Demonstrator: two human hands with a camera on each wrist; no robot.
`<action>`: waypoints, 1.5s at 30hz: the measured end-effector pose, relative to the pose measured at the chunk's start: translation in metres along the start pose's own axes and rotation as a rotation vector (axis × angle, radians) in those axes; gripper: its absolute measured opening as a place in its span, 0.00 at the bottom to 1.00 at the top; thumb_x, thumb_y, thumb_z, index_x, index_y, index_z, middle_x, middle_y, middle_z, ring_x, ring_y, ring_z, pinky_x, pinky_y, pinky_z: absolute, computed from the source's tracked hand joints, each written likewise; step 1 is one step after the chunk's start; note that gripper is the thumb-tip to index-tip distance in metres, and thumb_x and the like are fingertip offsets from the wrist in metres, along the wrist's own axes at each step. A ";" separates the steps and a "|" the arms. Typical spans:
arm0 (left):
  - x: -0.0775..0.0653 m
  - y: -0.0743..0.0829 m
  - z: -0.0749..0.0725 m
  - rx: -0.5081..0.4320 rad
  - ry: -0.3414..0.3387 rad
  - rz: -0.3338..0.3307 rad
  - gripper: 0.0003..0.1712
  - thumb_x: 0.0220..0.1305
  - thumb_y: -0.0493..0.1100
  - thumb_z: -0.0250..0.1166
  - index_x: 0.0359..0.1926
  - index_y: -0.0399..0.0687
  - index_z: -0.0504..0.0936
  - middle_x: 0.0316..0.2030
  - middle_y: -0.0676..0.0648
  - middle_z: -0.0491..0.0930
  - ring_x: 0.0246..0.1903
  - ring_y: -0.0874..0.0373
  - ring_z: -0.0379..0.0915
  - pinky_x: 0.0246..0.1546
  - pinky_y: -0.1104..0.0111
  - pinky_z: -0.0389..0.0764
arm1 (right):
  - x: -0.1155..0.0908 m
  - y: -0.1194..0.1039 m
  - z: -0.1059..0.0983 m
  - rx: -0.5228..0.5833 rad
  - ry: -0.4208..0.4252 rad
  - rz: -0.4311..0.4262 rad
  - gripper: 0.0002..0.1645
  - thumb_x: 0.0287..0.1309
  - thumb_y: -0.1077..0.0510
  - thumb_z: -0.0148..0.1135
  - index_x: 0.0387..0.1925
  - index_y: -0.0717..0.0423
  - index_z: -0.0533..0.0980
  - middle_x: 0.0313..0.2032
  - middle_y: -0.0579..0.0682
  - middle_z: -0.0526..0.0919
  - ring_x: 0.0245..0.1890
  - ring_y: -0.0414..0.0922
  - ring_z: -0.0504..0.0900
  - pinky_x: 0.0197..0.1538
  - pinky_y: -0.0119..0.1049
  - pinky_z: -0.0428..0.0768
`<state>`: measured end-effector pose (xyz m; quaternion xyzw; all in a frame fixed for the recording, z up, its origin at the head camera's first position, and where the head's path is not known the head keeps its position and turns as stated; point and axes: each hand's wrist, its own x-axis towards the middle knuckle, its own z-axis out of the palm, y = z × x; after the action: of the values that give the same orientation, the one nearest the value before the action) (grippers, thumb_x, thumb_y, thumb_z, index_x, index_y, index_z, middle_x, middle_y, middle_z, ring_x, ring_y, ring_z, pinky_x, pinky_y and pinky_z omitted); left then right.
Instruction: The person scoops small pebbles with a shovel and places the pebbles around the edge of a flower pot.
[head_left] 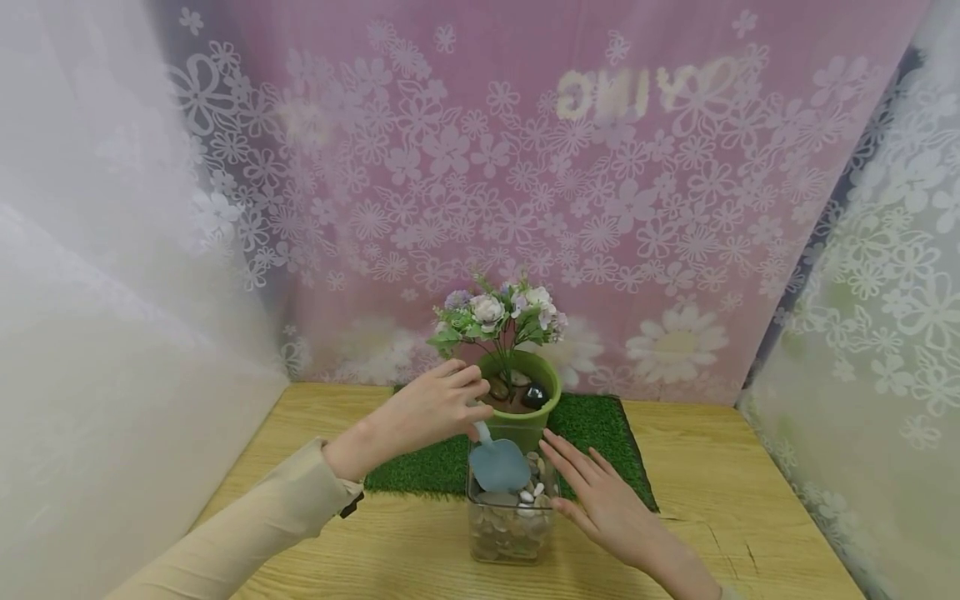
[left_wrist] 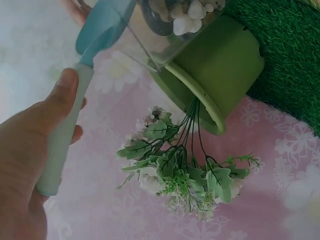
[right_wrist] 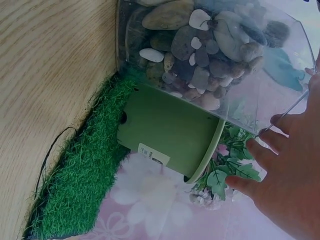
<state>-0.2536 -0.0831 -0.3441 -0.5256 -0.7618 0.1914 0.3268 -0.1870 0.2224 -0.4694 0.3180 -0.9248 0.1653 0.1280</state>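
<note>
My left hand [head_left: 442, 400] grips the pale handle of a small hand trowel [head_left: 501, 465]. Its blue blade points down over a clear square container [right_wrist: 245, 112]. Rounded stones [right_wrist: 185, 45] in grey, brown and white fill the lower part of that container. In the left wrist view the thumb lies along the trowel's handle. With fingers extended, my right hand [head_left: 603, 504] is at the container's right side, touching its rim in the right wrist view. Just behind stands a green flowerpot [right_wrist: 165, 130] with artificial flowers [head_left: 498, 312]; a black stone [head_left: 535, 395] and other stones lie inside it.
A mat of artificial grass [head_left: 600, 425] lies under the flowerpot on the wooden table [head_left: 405, 542]. Behind the table hangs a pink flower-print curtain [head_left: 480, 183]. Pale sheets [head_left: 112, 292] enclose the left and right sides.
</note>
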 end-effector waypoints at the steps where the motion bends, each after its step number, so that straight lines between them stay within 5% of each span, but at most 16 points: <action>1: 0.000 -0.001 0.000 -0.013 -0.008 -0.001 0.19 0.60 0.66 0.66 0.46 0.65 0.86 0.49 0.55 0.83 0.51 0.56 0.72 0.56 0.62 0.72 | 0.000 0.000 0.000 -0.001 0.001 -0.001 0.46 0.71 0.45 0.59 0.81 0.41 0.49 0.80 0.47 0.51 0.74 0.51 0.63 0.66 0.66 0.65; 13: -0.005 -0.009 0.015 -0.272 -0.117 -0.123 0.16 0.63 0.62 0.67 0.44 0.62 0.87 0.34 0.57 0.80 0.35 0.57 0.58 0.41 0.63 0.59 | 0.000 0.000 0.002 -0.002 0.010 -0.014 0.46 0.71 0.46 0.60 0.81 0.42 0.48 0.80 0.47 0.51 0.73 0.51 0.66 0.65 0.66 0.66; 19: -0.007 -0.007 0.023 -0.414 -0.109 -0.170 0.16 0.66 0.62 0.64 0.46 0.63 0.88 0.37 0.59 0.84 0.36 0.58 0.62 0.44 0.62 0.67 | 0.000 0.000 0.002 0.004 0.010 -0.015 0.46 0.71 0.45 0.59 0.81 0.40 0.48 0.80 0.46 0.50 0.72 0.50 0.67 0.65 0.66 0.66; 27: 0.002 -0.004 0.010 -0.249 -0.011 -0.168 0.16 0.64 0.64 0.65 0.41 0.61 0.86 0.33 0.56 0.79 0.36 0.56 0.61 0.40 0.62 0.60 | 0.001 -0.001 0.001 0.007 0.009 -0.010 0.44 0.71 0.46 0.59 0.80 0.48 0.52 0.80 0.46 0.50 0.73 0.49 0.66 0.66 0.65 0.66; 33: 0.001 -0.005 0.009 -0.183 -0.044 -0.167 0.15 0.62 0.63 0.66 0.40 0.61 0.86 0.34 0.56 0.79 0.37 0.56 0.62 0.42 0.62 0.63 | 0.002 -0.002 0.000 0.001 0.011 -0.007 0.45 0.71 0.46 0.59 0.81 0.45 0.50 0.80 0.47 0.51 0.72 0.49 0.67 0.66 0.65 0.66; 45: -0.008 -0.002 0.017 -0.305 -0.046 -0.140 0.14 0.62 0.62 0.68 0.41 0.62 0.86 0.34 0.56 0.79 0.36 0.56 0.59 0.41 0.63 0.59 | 0.001 -0.002 0.001 0.008 0.018 -0.008 0.46 0.71 0.47 0.60 0.81 0.42 0.48 0.80 0.48 0.52 0.72 0.50 0.67 0.66 0.65 0.66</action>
<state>-0.2650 -0.0898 -0.3578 -0.5103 -0.8240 0.0624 0.2383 -0.1866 0.2195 -0.4696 0.3206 -0.9217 0.1712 0.1356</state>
